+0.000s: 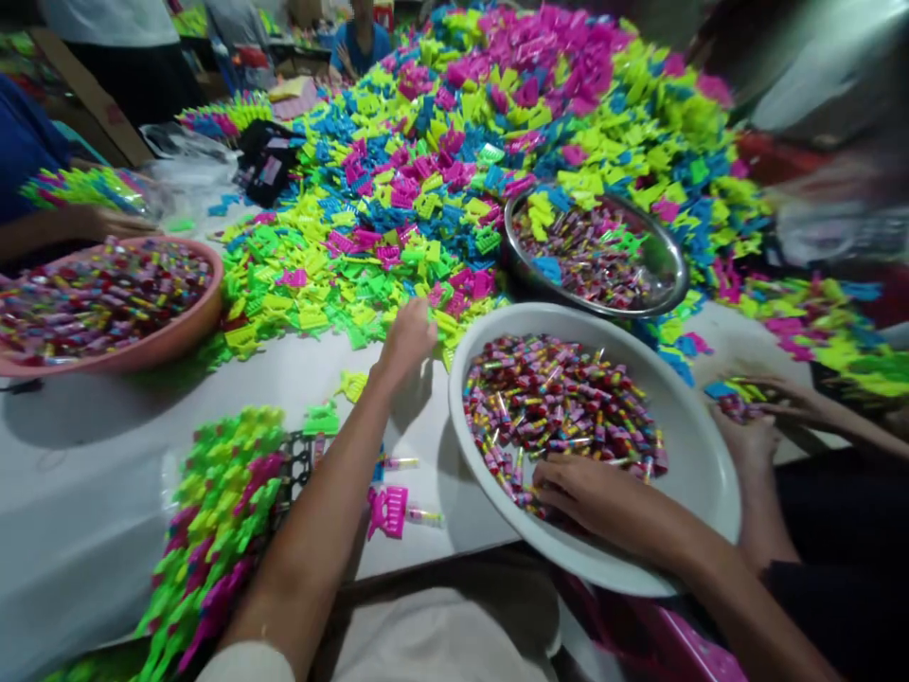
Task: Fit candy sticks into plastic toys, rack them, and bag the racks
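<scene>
Right fingers among tubes, long axes jumbled

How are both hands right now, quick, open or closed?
Left hand: fingers curled at the plastic pieces; can't tell if holding any.
Right hand: among the tubes in the white basin; grip hidden, can't tell.

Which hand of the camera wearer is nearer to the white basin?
Right. The right hand is inside the white basin, at the tubes; the left hand is outside, at the edge of the colourful pile.
</scene>
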### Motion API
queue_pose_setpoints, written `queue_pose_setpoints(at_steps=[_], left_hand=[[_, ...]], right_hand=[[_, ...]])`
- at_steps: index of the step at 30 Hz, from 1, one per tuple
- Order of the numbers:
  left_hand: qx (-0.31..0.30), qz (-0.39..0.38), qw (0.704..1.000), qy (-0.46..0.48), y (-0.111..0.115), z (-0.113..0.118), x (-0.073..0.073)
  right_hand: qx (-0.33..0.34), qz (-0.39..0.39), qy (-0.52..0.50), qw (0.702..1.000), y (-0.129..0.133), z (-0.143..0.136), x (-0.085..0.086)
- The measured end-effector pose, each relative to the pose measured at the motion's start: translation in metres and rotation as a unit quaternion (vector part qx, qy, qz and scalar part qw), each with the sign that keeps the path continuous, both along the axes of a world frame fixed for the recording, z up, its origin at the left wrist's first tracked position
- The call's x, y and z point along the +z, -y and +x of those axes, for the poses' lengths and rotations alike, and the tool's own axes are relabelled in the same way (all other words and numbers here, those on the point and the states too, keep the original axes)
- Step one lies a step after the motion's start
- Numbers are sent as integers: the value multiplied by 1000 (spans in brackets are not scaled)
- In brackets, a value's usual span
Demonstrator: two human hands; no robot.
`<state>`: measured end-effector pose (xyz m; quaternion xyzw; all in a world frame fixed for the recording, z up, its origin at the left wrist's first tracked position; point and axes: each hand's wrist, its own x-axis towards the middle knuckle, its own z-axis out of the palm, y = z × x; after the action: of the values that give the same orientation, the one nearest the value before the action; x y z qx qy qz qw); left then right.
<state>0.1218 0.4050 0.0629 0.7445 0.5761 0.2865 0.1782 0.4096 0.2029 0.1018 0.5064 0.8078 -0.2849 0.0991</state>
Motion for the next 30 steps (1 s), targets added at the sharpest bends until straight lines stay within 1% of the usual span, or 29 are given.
queue_pose_setpoints(at_steps=[2, 3, 4, 6, 8, 10, 12, 13, 15, 16, 18, 19, 20, 21, 22, 23, 24, 25, 27, 29, 30], left_hand=[[15, -17, 1000, 1, -34, 12, 1], [18, -28, 999, 2, -47, 17, 1], [19, -39, 999, 3, -58, 20, 2], [15, -57, 998, 11, -71, 23, 3], [12, -68, 997, 32, -77, 18, 7], [13, -71, 995, 66, -77, 8, 14], [19, -66, 991, 111, -69, -6, 23], [26, -59, 988, 138, -62, -12, 27], [48, -38, 978, 200, -38, -21, 36], [61, -27, 970, 233, -21, -23, 39], [62, -23, 951, 303, 23, -21, 46], [46, -34, 935, 349, 49, -17, 49], [17, -73, 890, 449, 76, -13, 52], [-6, -125, 842, 525, 103, -8, 55], [-9, -169, 798, 578, 129, -3, 58], [2, -195, 764, 615, 153, 2, 61], [13, -218, 738, 639, 174, 6, 64], [23, -235, 713, 660, 191, 9, 66], [34, -263, 671, 692, 216, 12, 68], [45, -276, 650, 706, 228, 13, 68], [52, -276, 650, 706, 231, 12, 67]], right_hand=[[3, -3, 16, 1000, 2, -1, -2], [5, 3, 23, 1000, 3, -2, -3], [3, 19, 24, 1000, 3, -2, -3], [-10, 49, 10, 999, 4, -4, -1], [-36, 65, -15, 997, 5, -7, 5], [-59, 71, -36, 995, 5, -10, 14], [-85, 86, -53, 991, 3, -12, 23], [-99, 92, -68, 989, 3, -12, 28], [-126, 96, -124, 979, 2, -11, 36], [-139, 97, -165, 972, 3, -12, 40], [-159, 109, -246, 950, 8, -15, 48], [-167, 124, -279, 938, 13, -18, 52], [-173, 142, -303, 926, 18, -23, 56], [-177, 160, -319, 917, 24, -29, 58], [-179, 173, -331, 910, 31, -35, 60], [-182, 184, -341, 904, 37, -43, 61], [-185, 194, -351, 897, 43, -51, 60], [-188, 204, -359, 891, 49, -59, 59], [-196, 236, -372, 876, 57, -75, 53], [-199, 277, -376, 862, 62, -90, 46], [-198, 294, -374, 857, 64, -96, 43]])
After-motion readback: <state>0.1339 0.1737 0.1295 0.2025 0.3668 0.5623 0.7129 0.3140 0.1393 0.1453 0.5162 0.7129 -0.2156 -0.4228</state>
